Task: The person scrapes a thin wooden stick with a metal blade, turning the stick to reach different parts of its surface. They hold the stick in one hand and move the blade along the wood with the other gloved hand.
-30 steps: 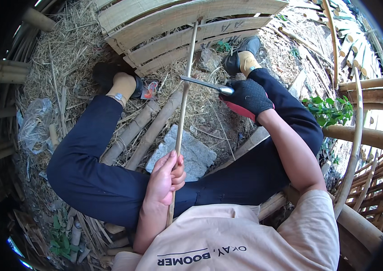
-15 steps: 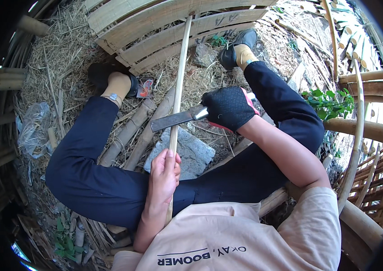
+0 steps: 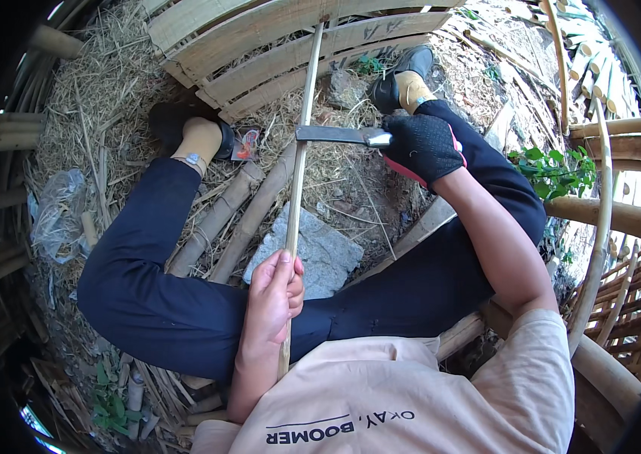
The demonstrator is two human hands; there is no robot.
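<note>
My bare left hand [image 3: 276, 293] is wrapped round a long pale bamboo strip [image 3: 299, 178], low down near my lap. From there the strip runs away from me to a wooden slatted crate [image 3: 252, 57]. In a black glove with a pink edge, my right hand [image 3: 424, 149] grips a knife [image 3: 339, 135] with a straight, blunt-ended blade. The blade lies across the strip, its far end touching or just over it, well beyond my left hand. The knife's handle is mostly hidden in the glove. A grey stone block [image 3: 320, 253] lies beneath the strip, between my legs.
Bamboo poles [image 3: 256, 216] lie on straw-covered ground between my feet. A crumpled clear plastic bag [image 3: 61, 216] is at the left. Bamboo rails [image 3: 615, 216], a green plant [image 3: 555, 172] and a woven bamboo basket [image 3: 634, 303] stand at the right. Cut bamboo [image 3: 596, 72] is stacked far right.
My right hand has moved away from me and slightly right, taking the knife blade further up the strip. My left hand keeps its hold in about the same place.
</note>
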